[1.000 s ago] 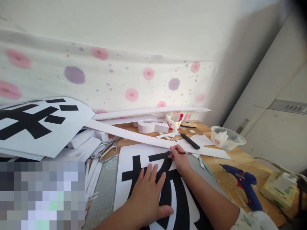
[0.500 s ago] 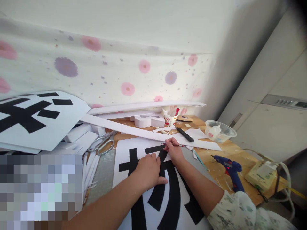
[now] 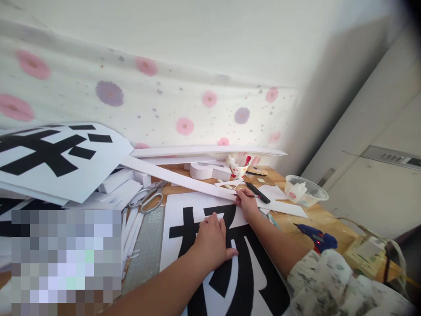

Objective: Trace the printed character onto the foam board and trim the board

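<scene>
My left hand (image 3: 212,245) has drawn its fingers in: a second ago they were fanned out flat, and now they are bunched and bent, side by side, with only the thumb pointing out to the right. It is palm down on the sheet (image 3: 171,252), gripping nothing that I can see, and I'd judge that it presses on the middle of the big black character (image 3: 245,272) to keep the paper steady.

My right hand (image 3: 245,204) has changed less. Its fingertips are pinched round the pen (image 3: 255,196), or some slim pen-like tool, which lies nearly level with its tip to the left. That tip was by the character's top stroke a second ago; now it shows higher, at the long white strip (image 3: 184,180), so I take it to be off the stroke. Whether it touches paper I cannot tell.

The sheet lies in front of me, over the grey mat (image 3: 141,259) on the counter (image 3: 272,173), its far edge just by the strip. A thick black tool (image 3: 258,192) lies across the strip beside my right hand; the scissors (image 3: 154,189) are to the left of the sheet, and the glue gun (image 3: 317,237) is off to the right.
</scene>
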Tool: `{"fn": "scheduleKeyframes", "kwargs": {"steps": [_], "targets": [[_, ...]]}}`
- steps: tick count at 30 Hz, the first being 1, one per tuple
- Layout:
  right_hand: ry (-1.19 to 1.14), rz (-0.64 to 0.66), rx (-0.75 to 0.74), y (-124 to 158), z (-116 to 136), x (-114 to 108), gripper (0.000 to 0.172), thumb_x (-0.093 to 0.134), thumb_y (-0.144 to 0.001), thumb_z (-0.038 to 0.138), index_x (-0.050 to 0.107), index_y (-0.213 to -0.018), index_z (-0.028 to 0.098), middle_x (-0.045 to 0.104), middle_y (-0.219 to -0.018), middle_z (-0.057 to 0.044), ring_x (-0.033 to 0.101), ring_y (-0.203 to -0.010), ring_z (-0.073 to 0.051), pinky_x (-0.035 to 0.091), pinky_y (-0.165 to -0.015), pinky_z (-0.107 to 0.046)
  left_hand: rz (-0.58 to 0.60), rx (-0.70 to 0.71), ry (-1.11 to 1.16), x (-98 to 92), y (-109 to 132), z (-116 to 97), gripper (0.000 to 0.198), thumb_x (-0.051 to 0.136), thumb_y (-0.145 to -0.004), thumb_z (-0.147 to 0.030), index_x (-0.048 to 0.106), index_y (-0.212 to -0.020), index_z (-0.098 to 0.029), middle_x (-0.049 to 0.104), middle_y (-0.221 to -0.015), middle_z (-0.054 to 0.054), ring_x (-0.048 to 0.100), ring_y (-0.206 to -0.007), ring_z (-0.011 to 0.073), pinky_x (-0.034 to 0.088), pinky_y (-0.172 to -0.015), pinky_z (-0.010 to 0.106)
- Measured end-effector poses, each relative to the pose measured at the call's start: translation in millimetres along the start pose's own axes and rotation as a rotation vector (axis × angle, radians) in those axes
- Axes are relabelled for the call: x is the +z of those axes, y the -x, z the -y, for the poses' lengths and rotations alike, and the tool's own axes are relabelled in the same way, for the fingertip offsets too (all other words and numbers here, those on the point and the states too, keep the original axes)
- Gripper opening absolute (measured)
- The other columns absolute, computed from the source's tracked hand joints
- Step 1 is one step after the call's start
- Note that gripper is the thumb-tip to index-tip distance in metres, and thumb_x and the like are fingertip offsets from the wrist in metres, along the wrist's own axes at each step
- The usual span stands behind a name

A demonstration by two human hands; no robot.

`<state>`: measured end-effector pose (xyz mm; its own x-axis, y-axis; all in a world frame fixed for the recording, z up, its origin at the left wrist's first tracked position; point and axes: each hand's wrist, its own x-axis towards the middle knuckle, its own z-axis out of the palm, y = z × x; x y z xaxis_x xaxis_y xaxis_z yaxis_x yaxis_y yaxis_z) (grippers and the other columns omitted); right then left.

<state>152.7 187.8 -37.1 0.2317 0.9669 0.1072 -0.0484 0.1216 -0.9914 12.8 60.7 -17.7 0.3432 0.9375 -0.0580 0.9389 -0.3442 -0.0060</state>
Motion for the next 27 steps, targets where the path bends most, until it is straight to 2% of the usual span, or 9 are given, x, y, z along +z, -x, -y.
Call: {"fn": "scheduleKeyframes", "kwargs": {"steps": [4,8,11,16,22,27], "targets": [[-0.038,-0.05,-0.023,-6,3,2,0.03,0.067,-0.061,0.042,0.044,-0.061,0.022,0.048,-0.044,0.007,0.045,-0.038,-0.01,0.048,-0.044,-0.028,-0.02,0.015,-0.031,-1.1,0,0,0.09,0.047,-0.076,-0.07,0.038,-0.139,-0.005,0.035,-0.142,0.028,0.042,-0.119,0.0409,0.038,-0.091,0.048],[-0.001,-0.026,-0.068,12,-1,6,0.029,0.059,-0.07,0.045,0.042,-0.062,0.023,0.044,-0.041,0.008,0.039,-0.033,-0.009,0.045,-0.041,-0.026,-0.022,0.031,-0.007,-3.3,1,1,0.09,0.048,-0.075,-0.07,0.041,-0.137,-0.005,0.037,-0.142,0.028,0.04,-0.122,0.0407,0.032,-0.097,0.05],[0.078,0.024,-0.073,24,-4,8,0.027,0.062,-0.069,0.04,0.042,-0.062,0.023,0.045,-0.04,0.008,0.044,-0.035,-0.01,0.038,-0.04,-0.024,0.001,0.026,0.034,-5.6,1,2,0.092,0.048,-0.076,-0.07,0.037,-0.139,-0.003,0.033,-0.143,0.03,0.039,-0.122,0.0415,0.036,-0.093,0.049],[0.196,0.036,-0.054,22,-7,7,0.025,0.066,-0.063,0.03,0.041,-0.058,0.023,0.048,-0.039,0.008,0.049,-0.039,-0.012,0.038,-0.045,-0.024,0.054,0.032,0.057,-7.6,-1,2,0.091,0.047,-0.078,-0.069,0.033,-0.141,-0.004,0.032,-0.143,0.028,0.036,-0.123,0.0409,0.037,-0.093,0.048],[0.306,-0.001,-0.066,22,-4,12,0.027,0.063,-0.068,0.033,0.041,-0.055,0.023,0.051,-0.039,0.004,0.052,-0.041,-0.014,0.037,-0.045,-0.025,0.062,0.04,0.036,-3.8,-4,2,0.092,0.047,-0.077,-0.069,0.032,-0.141,-0.004,0.03,-0.145,0.029,0.036,-0.123,0.0413,0.038,-0.093,0.05],[0.347,0.074,-0.088,25,-3,23,0.029,0.065,-0.065,0.035,0.042,-0.053,0.022,0.055,-0.042,0.003,0.051,-0.04,-0.013,0.039,-0.042,-0.024,0.03,0.048,0.02,-2.8,-6,4,0.092,0.047,-0.075,-0.07,0.037,-0.139,-0.005,0.031,-0.144,0.029,0.038,-0.122,0.0399,0.041,-0.09,0.049]]}}
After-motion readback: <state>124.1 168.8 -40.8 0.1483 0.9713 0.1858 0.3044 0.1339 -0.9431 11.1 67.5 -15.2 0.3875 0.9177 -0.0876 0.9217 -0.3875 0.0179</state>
